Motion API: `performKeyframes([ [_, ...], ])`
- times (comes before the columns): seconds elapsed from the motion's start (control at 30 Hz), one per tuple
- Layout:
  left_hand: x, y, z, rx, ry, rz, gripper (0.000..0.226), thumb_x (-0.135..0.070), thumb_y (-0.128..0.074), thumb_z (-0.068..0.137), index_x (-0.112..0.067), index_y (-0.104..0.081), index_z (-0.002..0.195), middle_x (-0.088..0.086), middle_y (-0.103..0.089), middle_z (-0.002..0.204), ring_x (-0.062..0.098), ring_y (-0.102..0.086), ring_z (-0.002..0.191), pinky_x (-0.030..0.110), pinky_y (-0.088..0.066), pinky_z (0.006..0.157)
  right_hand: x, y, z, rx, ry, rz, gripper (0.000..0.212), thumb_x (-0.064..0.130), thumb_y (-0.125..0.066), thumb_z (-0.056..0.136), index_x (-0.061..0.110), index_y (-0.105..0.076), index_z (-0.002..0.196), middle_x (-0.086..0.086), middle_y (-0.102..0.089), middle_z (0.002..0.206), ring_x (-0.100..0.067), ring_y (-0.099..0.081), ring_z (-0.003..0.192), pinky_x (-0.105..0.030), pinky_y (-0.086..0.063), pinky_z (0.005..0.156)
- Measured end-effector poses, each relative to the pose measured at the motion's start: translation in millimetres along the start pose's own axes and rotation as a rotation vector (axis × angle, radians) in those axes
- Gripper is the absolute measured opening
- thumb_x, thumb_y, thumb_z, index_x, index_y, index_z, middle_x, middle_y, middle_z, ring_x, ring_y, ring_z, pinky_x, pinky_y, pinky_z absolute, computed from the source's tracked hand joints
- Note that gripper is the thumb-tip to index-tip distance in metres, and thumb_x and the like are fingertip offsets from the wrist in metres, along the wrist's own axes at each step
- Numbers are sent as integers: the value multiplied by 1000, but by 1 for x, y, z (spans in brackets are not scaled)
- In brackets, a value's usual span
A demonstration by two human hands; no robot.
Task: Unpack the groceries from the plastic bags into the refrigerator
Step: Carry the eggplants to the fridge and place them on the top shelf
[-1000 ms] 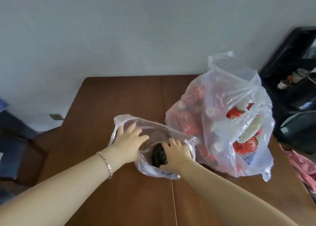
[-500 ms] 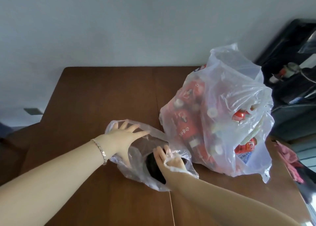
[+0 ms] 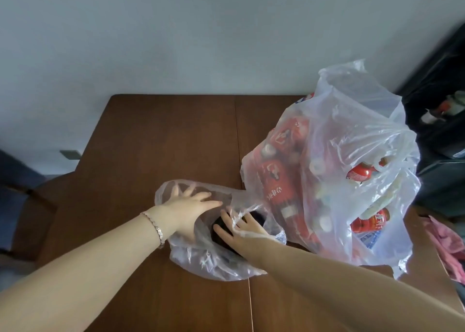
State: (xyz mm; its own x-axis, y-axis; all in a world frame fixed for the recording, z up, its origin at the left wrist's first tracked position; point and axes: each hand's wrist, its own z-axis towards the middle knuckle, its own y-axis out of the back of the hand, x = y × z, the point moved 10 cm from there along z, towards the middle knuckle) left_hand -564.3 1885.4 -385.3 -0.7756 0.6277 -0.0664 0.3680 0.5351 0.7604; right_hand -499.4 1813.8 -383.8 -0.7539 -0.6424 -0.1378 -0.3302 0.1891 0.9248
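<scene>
Home interior. Brown wooden table (image 3: 163, 143), seam down the middle, far edge against a plain pale wall (image 3: 201, 30). Grocery shopping on the tabletop: large plastic bag (image 3: 352, 130) at the right edge, small plastic bag (image 3: 206, 261) near centre. Pink cloth (image 3: 448, 241) by the right edge; dark unit (image 3: 440, 75) with bottles (image 3: 445, 108) beyond the far right corner.

Small clear bag (image 3: 208, 261) slumped, dark item (image 3: 256, 219) inside; big bag (image 3: 364, 135) upright beside it, red packages (image 3: 276, 180) inside
</scene>
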Motion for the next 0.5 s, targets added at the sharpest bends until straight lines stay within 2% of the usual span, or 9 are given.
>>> performKeyframes([
  [0.03, -7, -2, -2, -7, -30, -59, 97, -44, -68, 72, -47, -2, 144, -9, -4, 156, 27, 3, 143, 59, -4, 110, -3, 4, 2, -50, -1, 20, 58, 10, -46, 93, 6, -17, 143, -30, -15, 150, -41, -27, 136, -51, -32, 103],
  [0.1, -18, -8, -4, -21, -75, -171, 83, -37, -58, 82, -45, -4, 144, -10, -13, 155, 21, -21, 139, 42, -27, 108, -4, 3, 1, -69, 35, 88, 58, 13, -51, 89, 6, -22, 139, -28, -23, 145, -39, -31, 131, -49, -36, 95],
  [0.17, -23, -17, -6, 0, -91, -246, 77, -31, -53, 86, -41, -5, 145, -7, -25, 151, 19, -45, 123, 26, -41, 90, -6, -11, -3, 10, 57, 191, 69, 19, -57, 85, 9, -18, 141, -25, -19, 146, -41, -27, 131, -51, -35, 97],
  [0.2, -25, -22, -7, 22, -89, -271, 76, -30, -52, 86, -41, -6, 146, -6, -31, 148, 19, -51, 116, 25, -44, 85, -13, -19, -6, 45, 19, 261, 80, 25, -62, 82, 14, -12, 143, -21, -16, 148, -42, -28, 130, -52, -35, 100],
  [0.3, -33, -28, -6, 53, -108, -305, 64, -29, -49, 89, -38, -20, 145, -5, -51, 132, 17, -54, 111, 32, -45, 91, -39, -45, -25, 164, -278, 731, 105, 39, -74, 69, 33, 0, 144, -7, -14, 151, -36, -33, 130, -48, -39, 103],
  [0.4, -36, -26, -5, 25, -95, -392, 61, -22, -50, 91, -30, -24, 146, -4, -48, 135, 18, -49, 120, 32, -37, 104, -62, -40, -47, 23, -482, 961, 115, 64, -74, 47, 36, -11, 139, 10, -34, 138, -17, -40, 124, -37, -45, 98],
  [0.47, -39, -17, -12, -33, -143, -540, 67, -16, -53, 90, -37, -21, 145, -5, -50, 135, 15, -54, 114, 32, -44, 100, -71, -29, -60, -73, -542, 1124, 110, 65, -75, 41, 42, -18, 133, 17, -43, 126, -10, -47, 113, -26, -48, 87],
  [0.5, -41, -7, -18, -87, -190, -582, 68, -17, -56, 90, -44, -22, 142, -11, -49, 134, 7, -52, 115, 29, -44, 100, -77, -25, -67, -115, -570, 1195, 106, 63, -76, 41, 45, -21, 130, 21, -44, 121, -7, -47, 109, -21, -45, 82],
])
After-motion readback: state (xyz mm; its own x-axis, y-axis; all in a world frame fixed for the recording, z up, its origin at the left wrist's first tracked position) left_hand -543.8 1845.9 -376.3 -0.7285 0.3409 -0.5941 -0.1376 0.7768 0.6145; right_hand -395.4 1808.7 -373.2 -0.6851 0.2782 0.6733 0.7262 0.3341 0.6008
